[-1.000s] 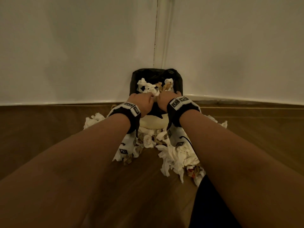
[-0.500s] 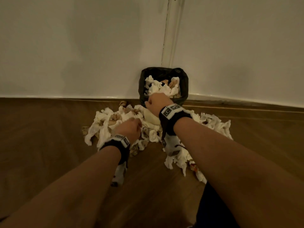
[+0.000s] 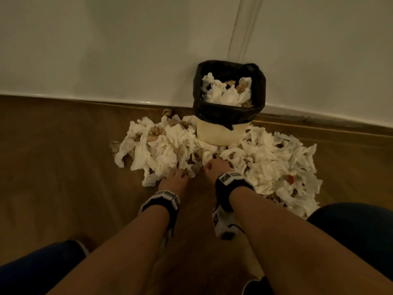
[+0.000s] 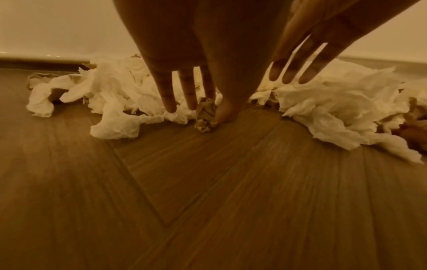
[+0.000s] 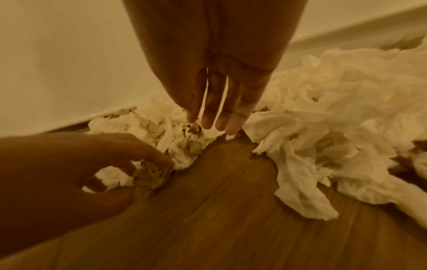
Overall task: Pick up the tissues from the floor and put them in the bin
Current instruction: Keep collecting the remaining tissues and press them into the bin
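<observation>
Left hand [image 4: 196,60] looks to be pinching a crumpled brownish paper wad [image 4: 205,117] at its fingertips, while the empty, straight-fingered right hand [image 5: 215,73] hovers over white tissues [image 5: 323,118] just ahead.

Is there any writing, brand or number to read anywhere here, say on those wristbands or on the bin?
No text can be read in any view.
Left wristband: black-and-white square patterns, no legible letters.
Right wristband: the same kind of patterns, too small and blurred to read.
Bin and its black liner: no label visible.
Tissues: no print visible.
</observation>
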`<state>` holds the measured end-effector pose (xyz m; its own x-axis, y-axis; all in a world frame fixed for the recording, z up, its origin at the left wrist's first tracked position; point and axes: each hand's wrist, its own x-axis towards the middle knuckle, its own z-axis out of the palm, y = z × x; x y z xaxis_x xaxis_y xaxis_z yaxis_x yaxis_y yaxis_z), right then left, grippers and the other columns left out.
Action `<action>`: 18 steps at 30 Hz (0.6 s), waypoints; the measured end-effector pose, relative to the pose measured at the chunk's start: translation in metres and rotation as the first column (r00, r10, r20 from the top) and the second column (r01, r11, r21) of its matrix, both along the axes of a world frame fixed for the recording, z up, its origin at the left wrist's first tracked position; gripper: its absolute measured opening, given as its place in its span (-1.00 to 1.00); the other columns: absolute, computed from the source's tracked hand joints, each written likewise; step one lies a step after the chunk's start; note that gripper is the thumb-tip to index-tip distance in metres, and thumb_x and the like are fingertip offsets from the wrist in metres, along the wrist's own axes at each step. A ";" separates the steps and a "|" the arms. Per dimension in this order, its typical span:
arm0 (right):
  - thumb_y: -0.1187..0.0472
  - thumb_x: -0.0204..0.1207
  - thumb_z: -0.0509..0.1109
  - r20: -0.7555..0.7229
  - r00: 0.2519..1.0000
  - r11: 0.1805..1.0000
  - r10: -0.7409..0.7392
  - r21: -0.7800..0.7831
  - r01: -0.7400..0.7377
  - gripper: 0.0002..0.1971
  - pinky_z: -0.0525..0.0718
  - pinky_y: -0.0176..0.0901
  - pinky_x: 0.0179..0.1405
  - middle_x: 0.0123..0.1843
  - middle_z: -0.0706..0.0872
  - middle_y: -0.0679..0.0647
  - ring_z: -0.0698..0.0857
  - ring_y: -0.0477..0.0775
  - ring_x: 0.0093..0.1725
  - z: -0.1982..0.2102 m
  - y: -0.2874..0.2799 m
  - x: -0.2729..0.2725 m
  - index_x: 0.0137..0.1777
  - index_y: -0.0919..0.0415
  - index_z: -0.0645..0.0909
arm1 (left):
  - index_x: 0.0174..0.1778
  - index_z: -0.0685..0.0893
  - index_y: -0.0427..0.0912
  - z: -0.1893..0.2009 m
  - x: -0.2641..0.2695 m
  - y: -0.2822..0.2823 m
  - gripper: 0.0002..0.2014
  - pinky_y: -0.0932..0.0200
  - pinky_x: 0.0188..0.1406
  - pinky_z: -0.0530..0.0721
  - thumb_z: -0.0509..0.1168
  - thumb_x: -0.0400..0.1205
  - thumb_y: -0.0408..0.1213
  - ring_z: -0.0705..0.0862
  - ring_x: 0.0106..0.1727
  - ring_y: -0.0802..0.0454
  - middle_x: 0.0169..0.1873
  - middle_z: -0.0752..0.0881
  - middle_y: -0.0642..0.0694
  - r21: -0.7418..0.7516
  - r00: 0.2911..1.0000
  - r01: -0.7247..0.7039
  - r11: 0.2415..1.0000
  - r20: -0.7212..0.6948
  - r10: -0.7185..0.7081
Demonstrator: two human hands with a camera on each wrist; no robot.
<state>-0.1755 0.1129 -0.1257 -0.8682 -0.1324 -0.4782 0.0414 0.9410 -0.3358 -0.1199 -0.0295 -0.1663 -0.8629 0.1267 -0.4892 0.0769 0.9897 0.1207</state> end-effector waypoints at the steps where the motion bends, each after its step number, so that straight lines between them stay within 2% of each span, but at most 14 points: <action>1: 0.20 0.64 0.17 -0.004 1.000 1.000 0.021 -0.010 -0.022 -0.74 0.60 -0.04 0.08 0.10 0.65 0.22 0.63 0.23 0.11 -0.001 -0.003 0.001 0.14 0.29 0.62 | 0.56 0.25 -0.04 0.000 0.000 0.001 -0.52 -0.15 0.40 0.44 0.11 0.69 -0.31 0.22 0.55 -0.23 0.56 0.17 -0.13 0.007 0.999 -0.019 1.000 0.026 0.019; 3: 0.22 0.64 0.15 -0.012 0.997 0.997 0.079 -0.004 -0.079 -0.69 0.57 0.00 0.18 0.28 0.58 0.23 0.57 0.25 0.25 -0.005 -0.011 0.003 0.29 0.26 0.56 | 0.56 0.26 -0.06 0.002 0.000 0.006 -0.53 -0.12 0.36 0.47 0.10 0.70 -0.29 0.34 0.48 -0.23 0.54 0.20 -0.15 0.013 0.996 -0.069 0.998 0.065 0.068; 6: 0.21 0.66 0.10 0.014 0.990 0.988 0.143 0.048 -0.144 -0.66 0.49 0.11 0.35 0.41 0.41 0.24 0.43 0.31 0.39 -0.013 -0.023 0.007 0.40 0.18 0.46 | 0.55 0.26 -0.11 0.007 0.003 0.014 -0.58 -0.08 0.31 0.50 0.02 0.73 -0.27 0.43 0.40 -0.26 0.53 0.18 -0.20 0.045 0.970 -0.177 0.983 0.179 0.166; 8: 0.19 0.67 0.11 0.013 0.985 0.984 0.171 0.052 -0.172 -0.65 0.42 0.15 0.36 0.47 0.31 0.22 0.34 0.34 0.44 -0.018 -0.029 0.011 0.43 0.16 0.39 | 0.55 0.23 -0.07 0.005 0.006 0.015 -0.57 -0.10 0.26 0.53 0.02 0.73 -0.27 0.44 0.40 -0.30 0.57 0.09 -0.19 0.066 0.947 -0.229 0.971 0.246 0.207; 10: 0.17 0.67 0.13 -0.011 0.982 0.981 0.189 0.044 -0.188 -0.61 0.40 0.18 0.38 0.51 0.24 0.21 0.29 0.37 0.47 -0.022 -0.034 0.014 0.48 0.15 0.33 | 0.57 0.20 -0.05 0.000 0.011 0.012 -0.54 -0.11 0.26 0.53 0.06 0.72 -0.26 0.43 0.41 -0.33 0.58 0.09 -0.19 0.092 0.926 -0.280 0.956 0.288 0.243; 15: 0.19 0.64 0.19 -0.025 0.982 0.982 0.187 0.033 -0.186 -0.51 0.41 0.17 0.41 0.58 0.13 0.16 0.17 0.35 0.53 -0.027 -0.039 0.011 0.56 0.08 0.23 | 0.43 0.32 -0.24 -0.006 0.024 -0.001 -0.54 -0.06 0.21 0.60 0.25 0.64 -0.22 0.53 0.28 -0.29 0.37 0.33 -0.26 0.038 0.933 -0.178 0.983 0.324 0.156; 18: 0.13 0.62 0.25 0.074 0.949 0.942 0.306 0.118 -0.313 -0.44 0.35 0.18 0.49 0.61 0.09 0.17 0.13 0.36 0.56 -0.032 -0.039 0.008 0.59 0.09 0.19 | 0.37 0.36 -0.26 -0.008 0.028 -0.010 -0.56 -0.06 0.20 0.58 0.26 0.63 -0.19 0.53 0.27 -0.28 0.35 0.35 -0.26 0.068 0.944 -0.158 0.985 0.303 0.130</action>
